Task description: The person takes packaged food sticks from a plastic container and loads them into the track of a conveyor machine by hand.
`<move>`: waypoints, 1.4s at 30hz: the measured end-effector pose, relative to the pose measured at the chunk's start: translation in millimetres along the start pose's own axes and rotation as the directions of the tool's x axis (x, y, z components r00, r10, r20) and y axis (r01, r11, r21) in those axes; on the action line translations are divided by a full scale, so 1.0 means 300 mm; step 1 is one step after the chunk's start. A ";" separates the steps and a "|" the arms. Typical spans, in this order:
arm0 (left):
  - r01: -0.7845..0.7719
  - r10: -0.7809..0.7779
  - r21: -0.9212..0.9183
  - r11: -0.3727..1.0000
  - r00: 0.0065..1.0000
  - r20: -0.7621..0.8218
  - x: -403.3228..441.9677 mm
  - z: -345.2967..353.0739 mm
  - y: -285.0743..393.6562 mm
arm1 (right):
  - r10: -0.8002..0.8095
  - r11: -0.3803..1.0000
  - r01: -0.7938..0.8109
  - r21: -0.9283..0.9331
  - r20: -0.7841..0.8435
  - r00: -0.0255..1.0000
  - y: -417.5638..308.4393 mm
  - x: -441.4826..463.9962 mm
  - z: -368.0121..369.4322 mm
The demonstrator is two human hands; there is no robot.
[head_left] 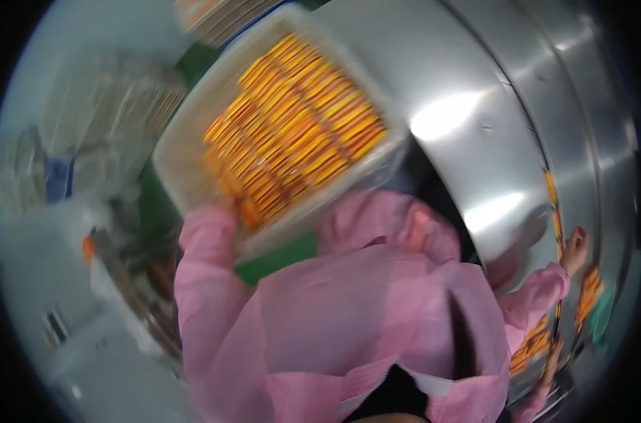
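Worktop point(433, 56): bare-metal, long, seams running lengthwise; extends from beyond and right of the left hand to beneath the right hand's reach.

Pink garment point(355, 317): worn by the person, between the two hands; sleeves cover both wrists.

Bin point(193, 151): pale, deep-walled, tilted in view; the left hand lies inside its near corner.

Stacked pale trays point(112, 106): left of the left hand, well apart; blurred.

Packed bars point(292, 120): yellow and orange, set close in several rows inside the bin, ahead and right of the left hand. Fill, as judged: largely laid, with a stepped far-left edge and some bare bin beside it.

Outlying bars point(588, 296): similar colours, just below the right hand, outside the bin; these appear left over from the rows.

Left hand point(230, 203): at the nearest bars, blurred and partly hidden; whether it pinches one cannot be told.

Right hand point(576, 250): at full reach over the worktop, fingers seemingly curled; any hold cannot be told.

Co-worker's hand point(552, 356): below the right hand, near more bars.

Labels, brands: none legible; blur hides any print.
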State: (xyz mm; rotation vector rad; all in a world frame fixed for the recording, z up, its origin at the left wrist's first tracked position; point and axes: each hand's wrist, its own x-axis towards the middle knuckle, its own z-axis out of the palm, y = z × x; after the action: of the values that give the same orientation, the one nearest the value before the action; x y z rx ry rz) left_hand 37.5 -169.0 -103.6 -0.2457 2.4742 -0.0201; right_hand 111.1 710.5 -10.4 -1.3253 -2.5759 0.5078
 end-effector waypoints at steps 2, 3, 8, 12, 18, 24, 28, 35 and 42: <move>-0.004 -0.007 0.085 0.996 0.993 0.121 0.042 -0.022 0.034 | -0.057 0.996 0.050 0.072 0.094 0.994 -0.169 -0.027 0.054; -0.011 0.005 0.069 0.998 0.997 0.080 0.028 -0.020 0.033 | -0.208 0.968 0.194 0.162 0.075 0.975 -0.254 -0.040 0.086; 0.040 -0.049 0.079 0.996 0.993 0.105 -0.017 -0.106 0.133 | -0.469 0.853 0.410 0.322 0.132 0.873 -0.664 -0.174 0.165; 0.072 -0.079 0.047 0.996 0.981 0.177 -0.012 -0.120 0.141 | -0.595 0.783 0.522 0.338 0.166 0.786 -0.839 -0.265 0.234; -0.074 0.073 0.007 0.997 0.996 0.059 -0.020 -0.033 0.101 | -0.760 0.630 0.625 0.461 0.200 0.619 -0.981 -0.385 0.269; 0.058 -0.042 -0.128 0.990 0.991 0.126 -0.062 -0.072 0.174 | -0.806 0.577 0.618 0.534 0.248 0.538 -1.013 -0.446 0.317; -0.040 0.067 -0.292 0.956 0.994 0.084 -0.063 -0.054 0.146 | -0.824 0.554 0.616 0.560 0.266 0.500 -1.019 -0.463 0.336; -0.076 0.101 -0.270 0.960 0.992 0.080 -0.057 -0.008 0.126 | -0.832 0.541 0.594 0.595 0.276 0.481 -1.023 -0.482 0.357; 0.099 -0.097 -0.110 0.989 0.995 0.029 -0.036 0.036 0.180 | -0.832 0.539 0.582 0.609 0.275 0.482 -1.018 -0.491 0.352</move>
State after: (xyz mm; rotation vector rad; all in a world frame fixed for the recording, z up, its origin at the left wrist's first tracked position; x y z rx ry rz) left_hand 43.1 -113.6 -109.8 -0.4133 2.4409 0.0794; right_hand -66.7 403.5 8.3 0.2124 -2.8202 1.3092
